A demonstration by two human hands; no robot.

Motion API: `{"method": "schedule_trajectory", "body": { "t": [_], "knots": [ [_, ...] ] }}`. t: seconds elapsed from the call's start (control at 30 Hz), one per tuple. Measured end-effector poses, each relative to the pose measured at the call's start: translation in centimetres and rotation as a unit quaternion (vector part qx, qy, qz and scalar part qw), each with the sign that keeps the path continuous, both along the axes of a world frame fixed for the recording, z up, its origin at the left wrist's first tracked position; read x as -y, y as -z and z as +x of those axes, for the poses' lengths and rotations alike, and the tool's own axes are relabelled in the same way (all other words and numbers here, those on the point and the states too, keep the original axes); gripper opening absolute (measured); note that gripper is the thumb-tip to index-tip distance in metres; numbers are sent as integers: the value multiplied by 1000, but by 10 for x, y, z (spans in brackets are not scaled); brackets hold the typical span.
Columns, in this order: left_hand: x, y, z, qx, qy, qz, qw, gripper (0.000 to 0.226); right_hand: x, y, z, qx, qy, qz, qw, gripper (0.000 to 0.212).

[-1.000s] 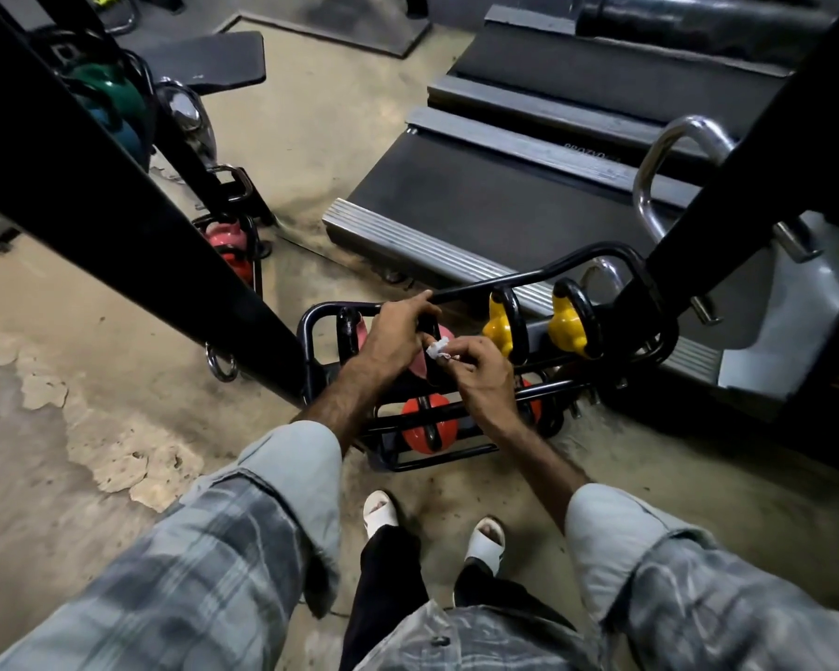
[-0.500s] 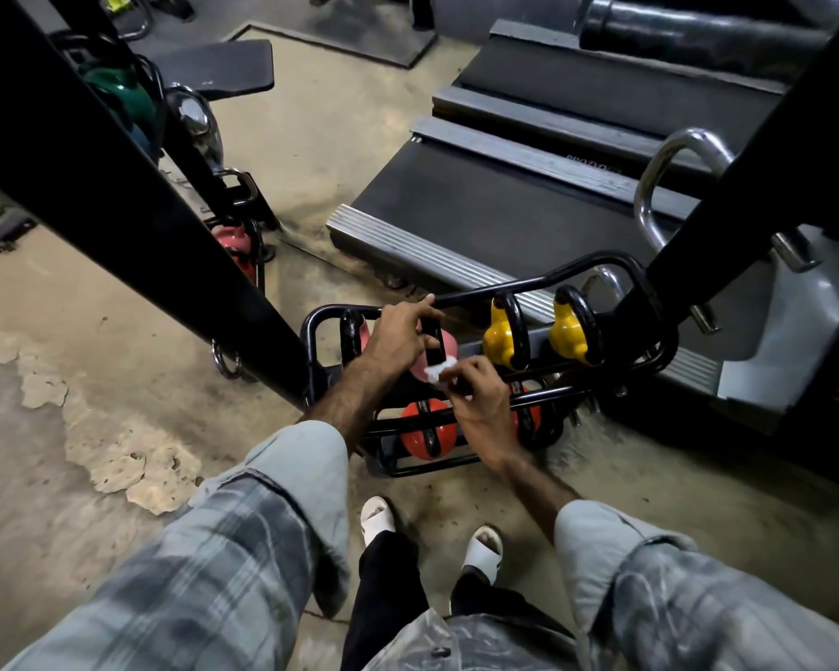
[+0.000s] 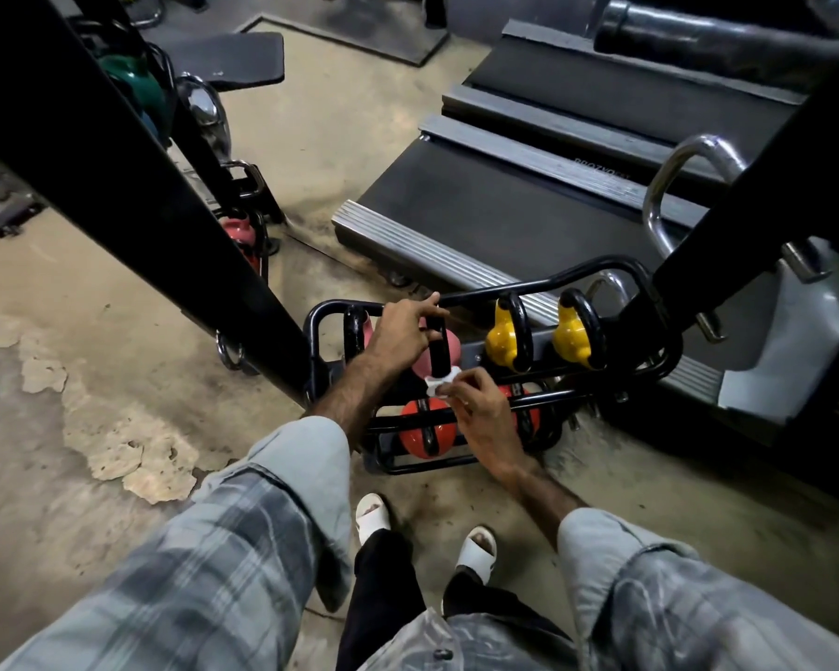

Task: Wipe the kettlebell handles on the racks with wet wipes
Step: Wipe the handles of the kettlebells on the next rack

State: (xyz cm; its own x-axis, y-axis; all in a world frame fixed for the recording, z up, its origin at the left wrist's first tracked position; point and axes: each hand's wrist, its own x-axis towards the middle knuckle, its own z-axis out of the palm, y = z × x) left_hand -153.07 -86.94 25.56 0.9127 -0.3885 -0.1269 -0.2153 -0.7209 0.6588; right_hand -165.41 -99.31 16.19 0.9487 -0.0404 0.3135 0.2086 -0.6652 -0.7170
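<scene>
While the person bent over the low black rack, this is how things stood around it.

Rack: it sat on the concrete floor, just in front of a treadmill, with a thick black post slanting past its left end.

Pink kettlebell: it stood on the rack's upper tier, toward the left end, its black handle upright.

Left hand: the left hand was curled over the top of that handle, fingers wrapped round it and gripping.

Right hand: the right hand sat just below the left, fingers pinched together on a white wet wipe.

Wet wipe: bunched small, it pressed against the lower part of the pink kettlebell's handle, where the handle met the body.

Yellow kettlebells: one yellow kettlebell and a second yellow kettlebell stood side by side on the same upper tier, right of the pink one, neither touched by a hand.

Orange kettlebell: an orange kettlebell lay on the rack's lower tier, right under the hands; another beside it was mostly hidden by the right wrist.

Feet: white sandals stood on the floor just short of the rack.

Further rack: another pink weight showed behind the post, left of the main rack.
</scene>
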Motion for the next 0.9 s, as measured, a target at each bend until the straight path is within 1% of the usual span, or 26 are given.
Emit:
{"method": "schedule_trajectory", "body": {
  "t": [0.03,0.1,0.17,0.2,0.27,0.37,0.5,0.57,0.63,0.7,0.77,0.83,0.9],
  "knots": [
    [0,0,0,-3,-1,-5,1000,43,-1,3,-3,-12,4,-2,1000,8],
    [0,0,0,-3,-6,-3,1000,43,-4,-3,0,-16,14,24,999,9],
    [0,1,-1,1,-8,-4,1000,43,-4,-14,3,1,12,39,999,11],
    [0,0,-1,0,-10,-8,1000,43,-4,-19,8,17,13,29,999,13],
    [-1,-1,-2,-7,-7,-22,1000,41,-2,-27,20,31,36,41,998,22],
    [-1,-3,-4,-23,-10,-61,998,35,0,-33,32,19,60,65,996,18],
    [-3,-1,-23,-12,-108,-137,985,26,4,-39,22,26,37,82,996,10],
    [-8,5,-38,-36,-126,-183,974,22,3,-46,21,19,34,107,993,10],
    [-15,12,-50,-48,-148,-205,966,18,0,-52,20,-7,19,132,991,18],
    [-19,20,-57,-30,-200,-200,959,14,-1,-50,19,-27,4,144,989,29],
    [-17,26,-63,-5,-234,-176,956,13,2,-44,17,-39,36,158,986,36],
    [-10,31,-71,-1,-243,-157,957,15,6,-40,20,-89,60,182,978,40],
    [-2,35,-78,-4,-241,-143,960,22,10,-40,23,-156,35,205,966,45]
  ]
}}
